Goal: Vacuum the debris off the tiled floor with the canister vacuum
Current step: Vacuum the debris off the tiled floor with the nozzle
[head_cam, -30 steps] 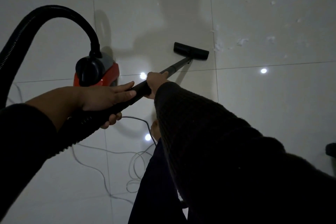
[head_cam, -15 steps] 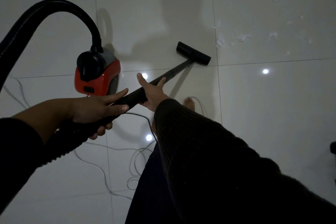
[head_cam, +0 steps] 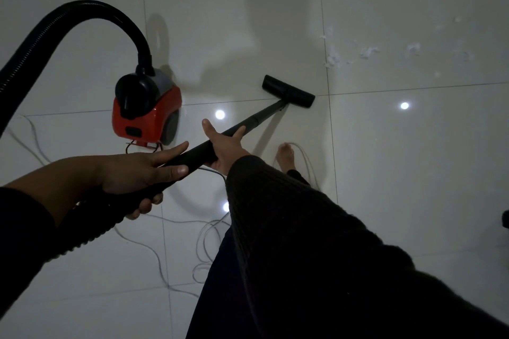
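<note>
A red and grey canister vacuum stands on the white tiled floor at left centre, its black ribbed hose arching up and off to the left. My left hand grips the black wand at its handle end. Further down the wand is my right hand, palm under the tube with thumb and fingers spread apart. The black floor nozzle rests flat on a tile joint. White fluffy debris lies scattered up and to the right of the nozzle, not touching it.
A thin white cord loops over the floor below the canister and around my bare foot. My dark trouser leg fills the bottom centre. Ceiling lights reflect as bright spots on the glossy tiles.
The nozzle has drawn back toward me and away from the debris. My right hand has loosened from a closed grip on the wand to spread fingers. My foot has come into view.
</note>
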A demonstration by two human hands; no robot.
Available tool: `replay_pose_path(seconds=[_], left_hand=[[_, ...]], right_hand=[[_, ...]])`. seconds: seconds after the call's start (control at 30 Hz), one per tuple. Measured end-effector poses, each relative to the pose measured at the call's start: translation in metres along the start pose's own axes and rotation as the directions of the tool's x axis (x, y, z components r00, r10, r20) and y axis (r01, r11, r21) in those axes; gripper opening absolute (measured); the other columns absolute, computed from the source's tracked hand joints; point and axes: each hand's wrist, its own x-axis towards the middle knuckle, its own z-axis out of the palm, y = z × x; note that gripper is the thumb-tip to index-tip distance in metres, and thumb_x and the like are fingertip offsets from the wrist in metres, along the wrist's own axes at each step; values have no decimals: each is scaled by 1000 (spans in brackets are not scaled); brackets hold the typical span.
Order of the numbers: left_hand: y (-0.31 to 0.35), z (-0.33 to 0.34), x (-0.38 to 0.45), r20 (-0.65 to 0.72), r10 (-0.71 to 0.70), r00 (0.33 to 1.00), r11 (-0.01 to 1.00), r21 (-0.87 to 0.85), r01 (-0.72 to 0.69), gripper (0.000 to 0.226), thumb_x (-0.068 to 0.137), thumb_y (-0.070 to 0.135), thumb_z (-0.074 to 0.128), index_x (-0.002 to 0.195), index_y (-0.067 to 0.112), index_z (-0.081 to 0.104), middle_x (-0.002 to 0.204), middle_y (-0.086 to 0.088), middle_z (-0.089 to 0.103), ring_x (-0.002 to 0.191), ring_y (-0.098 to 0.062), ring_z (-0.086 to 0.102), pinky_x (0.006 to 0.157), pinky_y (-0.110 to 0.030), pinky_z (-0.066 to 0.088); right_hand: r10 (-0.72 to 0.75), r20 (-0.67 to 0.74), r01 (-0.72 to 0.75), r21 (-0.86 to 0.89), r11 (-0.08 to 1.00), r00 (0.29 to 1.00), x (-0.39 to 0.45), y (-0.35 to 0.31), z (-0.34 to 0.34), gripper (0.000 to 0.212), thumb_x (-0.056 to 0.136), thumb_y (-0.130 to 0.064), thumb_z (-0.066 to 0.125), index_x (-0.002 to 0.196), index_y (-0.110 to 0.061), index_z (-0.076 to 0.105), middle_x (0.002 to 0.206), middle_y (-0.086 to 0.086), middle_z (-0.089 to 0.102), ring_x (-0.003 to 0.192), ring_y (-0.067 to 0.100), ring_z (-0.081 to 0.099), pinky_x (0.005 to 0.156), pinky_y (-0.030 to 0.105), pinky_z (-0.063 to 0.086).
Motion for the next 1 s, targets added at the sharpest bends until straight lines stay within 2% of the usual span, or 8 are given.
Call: replay_pose_path(seconds=[0.03, 0.1, 0.17, 0.3, 0.53, 0.77, 1.0], left_hand=[[0, 3, 3, 5, -7, 1000, 1000, 3, 7, 97, 54, 62, 75, 128, 72, 13, 53, -5, 50, 40, -12, 47, 41, -26, 44], [3, 12, 10, -4, -11, 1000, 1000, 18, 11, 77, 80, 47, 61, 135, 66, 11, 59, -7, 47, 41, -12, 46, 41, -25, 43], [8, 20, 20, -11, -9, 1000, 1000, 27, 9, 67, 91, 40, 51, 138, 63, 10, 62, -8, 46, 42, -12, 46, 41, -25, 44], [25, 38, 44, 9, -1, 1000, 999, 44, 1, 65, 92, 40, 50, 138, 63, 11, 67, -9, 46, 44, -13, 46, 42, -26, 45], [70, 76, 86, 25, 36, 999, 999, 14, -37, 64, 93, 38, 50, 139, 63, 12, 67, -10, 46, 42, -13, 46, 43, -26, 45], [132, 114, 123, -21, 90, 996, 991, -95, -91, 65, 93, 36, 50, 139, 62, 13, 63, -8, 46, 41, -12, 46, 42, -26, 45], [172, 146, 158, -56, 117, 992, 972, -197, -125, 67, 91, 36, 53, 138, 64, 14, 56, -6, 47, 41, -16, 45, 41, -26, 44]], right_hand=[[6, -7, -6, 1, 1000, 1000, 0, 1, -4, 119, 80, -40, 75, 142, -46, -27, 153, 16, 29, 117, 35, 56, 90, 50, 55], [11, -21, -11, 8, 1000, 1000, 2, 0, -15, 116, 83, -38, 72, 142, -46, -27, 153, 15, 28, 117, 35, 56, 87, 48, 57], [8, -48, -8, 4, 1000, 999, 4, -4, -28, 112, 85, -36, 70, 143, -45, -26, 153, 15, 29, 120, 35, 54, 84, 45, 57], [5, -107, -6, -3, 1000, 994, 10, -16, -59, 107, 88, -37, 66, 143, -46, -25, 152, 15, 32, 122, 34, 53, 95, 50, 52], [-10, -184, 0, -55, 998, 983, 23, -57, -119, 97, 94, -35, 58, 144, -44, -25, 148, 17, 36, 117, 35, 55, 91, 50, 54], [-63, -148, 36, -180, 983, 987, 41, -122, -177, 93, 96, -35, 53, 144, -42, -26, 146, 14, 39, 102, 28, 56, 82, 44, 56], [-65, -121, 28, -282, 959, 991, 56, -169, -223, 97, 94, -33, 57, 143, -46, -26, 145, 13, 39, 103, 27, 55, 76, 42, 55]])
